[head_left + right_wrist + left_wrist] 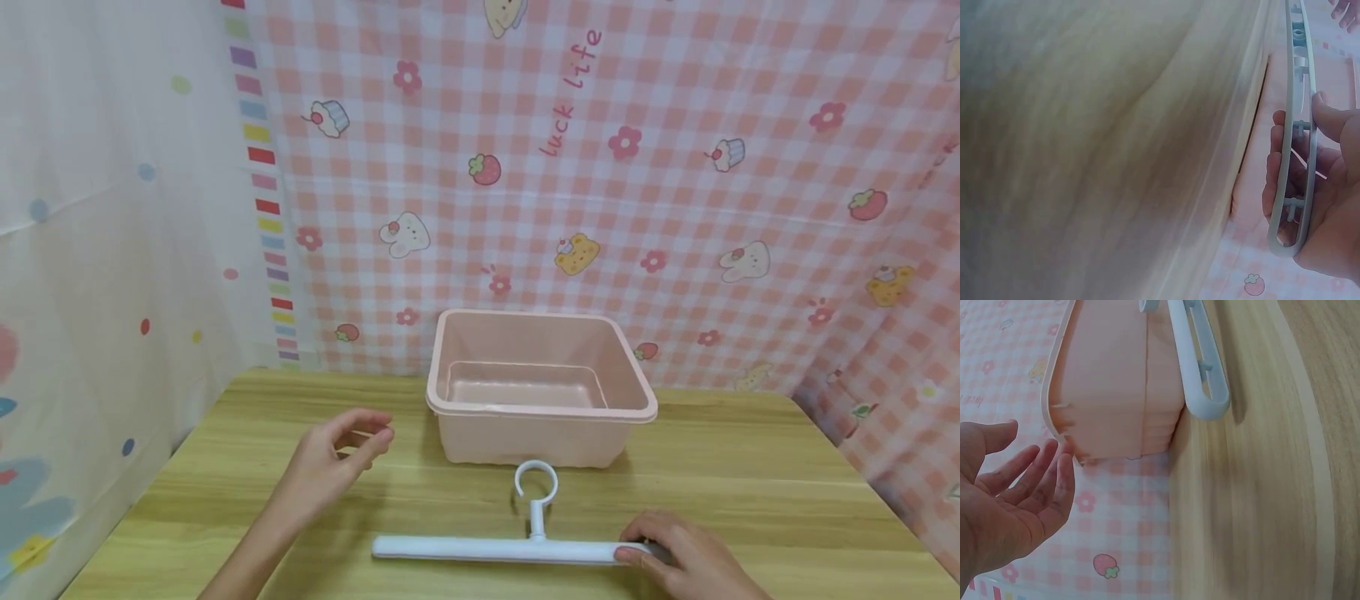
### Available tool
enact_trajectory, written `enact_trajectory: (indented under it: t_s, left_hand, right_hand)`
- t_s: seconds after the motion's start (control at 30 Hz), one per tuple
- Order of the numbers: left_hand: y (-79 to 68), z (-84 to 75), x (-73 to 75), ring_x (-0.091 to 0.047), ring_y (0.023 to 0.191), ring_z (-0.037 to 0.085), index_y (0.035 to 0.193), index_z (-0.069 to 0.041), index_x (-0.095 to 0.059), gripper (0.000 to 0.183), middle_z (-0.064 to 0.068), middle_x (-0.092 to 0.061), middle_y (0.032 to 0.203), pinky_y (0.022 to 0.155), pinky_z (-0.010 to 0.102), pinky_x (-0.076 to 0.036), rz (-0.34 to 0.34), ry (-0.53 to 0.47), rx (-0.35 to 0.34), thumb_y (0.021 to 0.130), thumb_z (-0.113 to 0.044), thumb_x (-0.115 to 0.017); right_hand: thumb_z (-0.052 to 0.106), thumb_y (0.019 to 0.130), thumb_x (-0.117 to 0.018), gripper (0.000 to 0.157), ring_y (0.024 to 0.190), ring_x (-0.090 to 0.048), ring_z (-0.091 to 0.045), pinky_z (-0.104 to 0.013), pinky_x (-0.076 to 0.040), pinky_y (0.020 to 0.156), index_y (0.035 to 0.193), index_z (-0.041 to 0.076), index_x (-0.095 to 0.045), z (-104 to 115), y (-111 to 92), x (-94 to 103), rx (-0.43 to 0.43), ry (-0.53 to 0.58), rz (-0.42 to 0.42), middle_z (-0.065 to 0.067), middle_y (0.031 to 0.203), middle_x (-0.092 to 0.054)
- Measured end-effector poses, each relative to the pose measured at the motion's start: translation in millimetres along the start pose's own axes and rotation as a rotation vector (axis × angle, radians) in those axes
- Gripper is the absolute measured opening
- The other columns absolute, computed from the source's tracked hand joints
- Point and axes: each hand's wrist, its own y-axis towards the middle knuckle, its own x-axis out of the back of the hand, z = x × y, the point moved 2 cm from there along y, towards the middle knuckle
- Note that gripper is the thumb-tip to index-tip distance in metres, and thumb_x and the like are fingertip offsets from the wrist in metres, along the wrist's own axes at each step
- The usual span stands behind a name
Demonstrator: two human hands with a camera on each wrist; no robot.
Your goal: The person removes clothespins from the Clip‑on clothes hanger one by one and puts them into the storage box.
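A white hanger (pixel 450 547) with a straight bar and a round hook (pixel 536 481) lies crosswise in front of the pink bin in the head view. My right hand (pixel 678 552) grips its right end, thumb on the near side and fingers round the far side. Seen from the right wrist, the hanger bar (pixel 1308 94) is a hollow frame with small crosspieces, and the right hand (pixel 1335 181) wraps its lower end. My left hand (pixel 337 458) hovers left of the bin with loosely bent fingers, holding nothing. The left wrist view shows this left hand (pixel 1016 494) palm up and apart from the hanger (pixel 1207 400).
The pink rectangular bin (pixel 536 437) stands toward the back of the wooden table (pixel 247 442), its open top facing up. A pink checked cloth (pixel 465 200) hangs behind the table, and a pale dotted cloth (pixel 112 250) hangs on the left.
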Motion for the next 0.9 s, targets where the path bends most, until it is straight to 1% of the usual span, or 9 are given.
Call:
enact_trajectory:
  t_s: [0.07,0.2,0.3,0.4,0.57,0.7,0.8,0.9]
  left_hand:
    - [0.0,1.2,-0.9,-0.07,0.089,0.01,0.119,-0.008,-0.068,0.029,0.012,-0.073,0.111,0.073,0.021,-0.058,0.004,-0.005,0.013,0.097,-0.026,-0.068]
    - [0.0,2.8,-2.2,-0.071,0.089,0.014,0.119,-0.007,-0.068,0.028,0.012,-0.073,0.111,0.073,0.022,-0.059,0.004,0.0,0.012,0.097,-0.026,-0.068]
    - [-0.7,4.0,-2.9,-0.071,0.089,0.014,0.119,-0.008,-0.068,0.028,0.011,-0.073,0.11,0.073,0.022,-0.059,0.003,0.007,0.011,0.097,-0.025,-0.068]
    - [-1.8,5.0,-3.2,-0.07,0.087,0.011,0.118,-0.009,-0.069,0.026,0.01,-0.073,0.11,0.073,0.022,-0.059,0.001,0.009,0.02,0.097,-0.025,-0.068]
    - [-2.9,6.1,-3.9,-0.071,0.087,0.013,0.118,-0.007,-0.069,0.028,0.011,-0.073,0.11,0.072,0.022,-0.058,0.0,0.0,0.002,0.097,-0.025,-0.068]
    - [-4.3,9.6,-5.3,-0.07,0.085,0.009,0.117,-0.007,-0.069,0.026,0.011,-0.073,0.109,0.073,0.022,-0.059,0.0,-0.01,0.021,0.097,-0.023,-0.069]
    - [-4.8,11.3,-6.3,-0.07,0.084,0.007,0.118,-0.007,-0.069,0.027,0.012,-0.073,0.109,0.073,0.022,-0.059,0.003,-0.014,0.021,0.096,-0.023,-0.069]
    - [-4.8,11.9,-7.0,-0.07,0.085,0.009,0.119,-0.006,-0.069,0.029,0.012,-0.073,0.109,0.072,0.022,-0.059,0.007,-0.015,0.013,0.096,-0.024,-0.069]
  right_hand:
    - [0.047,0.094,-0.065,0.011,0.081,-0.049,0.012,-0.022,-0.045,0.065,0.092,0.037,-0.067,-1,0,-1.0,-0.015,0.012,0.021,0.022,0.092,-0.063]
    - [0.047,0.094,-0.065,0.011,0.08,-0.049,0.012,-0.021,-0.044,0.064,0.092,0.037,-0.067,-4,1,-3.7,-0.016,0.033,0.045,0.023,0.091,-0.063]
    - [0.046,0.095,-0.065,0.011,0.08,-0.049,0.012,-0.02,-0.044,0.065,0.091,0.037,-0.067,-6,2,-5.0,-0.008,0.059,0.061,0.024,0.09,-0.063]
    - [0.043,0.096,-0.065,0.01,0.081,-0.051,0.012,-0.02,-0.045,0.065,0.091,0.035,-0.068,-7,4,-6.0,0.026,0.086,0.064,0.024,0.089,-0.063]
    - [0.036,0.097,-0.065,0.007,0.081,-0.051,0.012,-0.02,-0.045,0.065,0.092,0.033,-0.07,-9,5,-7.6,0.091,0.142,0.072,0.023,0.089,-0.064]
    - [0.031,0.097,-0.066,0.006,0.081,-0.051,0.012,-0.02,-0.045,0.064,0.094,0.029,-0.071,-12,6,-10.0,0.136,0.178,0.093,0.02,0.09,-0.065]
    - [0.03,0.096,-0.067,0.004,0.083,-0.051,0.012,-0.019,-0.045,0.065,0.098,0.028,-0.07,-14,5,-10.7,0.154,0.192,0.105,0.019,0.093,-0.066]
    - [0.029,0.095,-0.069,0.008,0.086,-0.052,0.011,-0.019,-0.047,0.067,0.102,0.025,-0.069,-16,4,-10.2,0.184,0.205,0.109,0.017,0.096,-0.067]
